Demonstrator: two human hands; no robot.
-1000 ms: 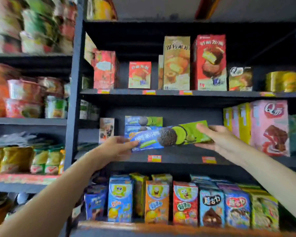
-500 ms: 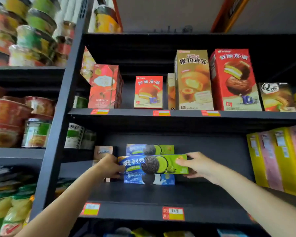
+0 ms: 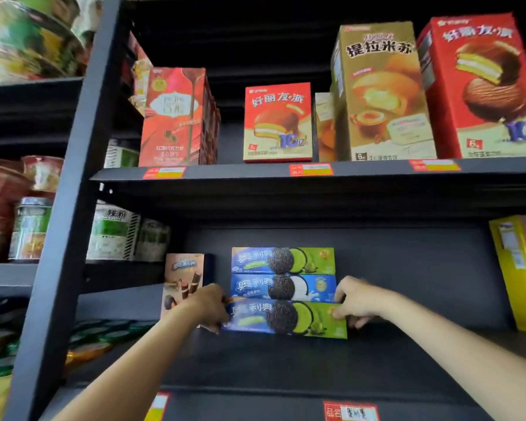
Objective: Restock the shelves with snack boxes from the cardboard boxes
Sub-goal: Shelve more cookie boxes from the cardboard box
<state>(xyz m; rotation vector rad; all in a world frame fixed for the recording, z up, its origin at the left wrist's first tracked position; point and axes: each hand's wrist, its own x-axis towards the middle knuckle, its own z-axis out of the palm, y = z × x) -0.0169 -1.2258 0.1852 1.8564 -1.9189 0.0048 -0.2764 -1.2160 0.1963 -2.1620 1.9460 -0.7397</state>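
A long blue-and-green cookie box [image 3: 286, 319] lies flat on the dark middle shelf [image 3: 255, 360], in front of a stack of two similar boxes, a blue one [image 3: 283, 287] and a green one [image 3: 283, 260] on top. My left hand [image 3: 207, 306] grips the box's left end. My right hand [image 3: 357, 300] pinches its right end, thumb on the front face. Both forearms reach in from below.
A small wafer-roll box [image 3: 184, 281] stands just left of the stack. Yellow and pink boxes [image 3: 520, 268] fill the shelf's right end. The upper shelf [image 3: 362, 169] carries red and gold pie boxes. Cup noodles sit in the left bay [image 3: 28, 226].
Both hands carried the green cookie box deeper into the shelf and lowered it onto the shelf board in front of the stack. The view moved closer and higher.
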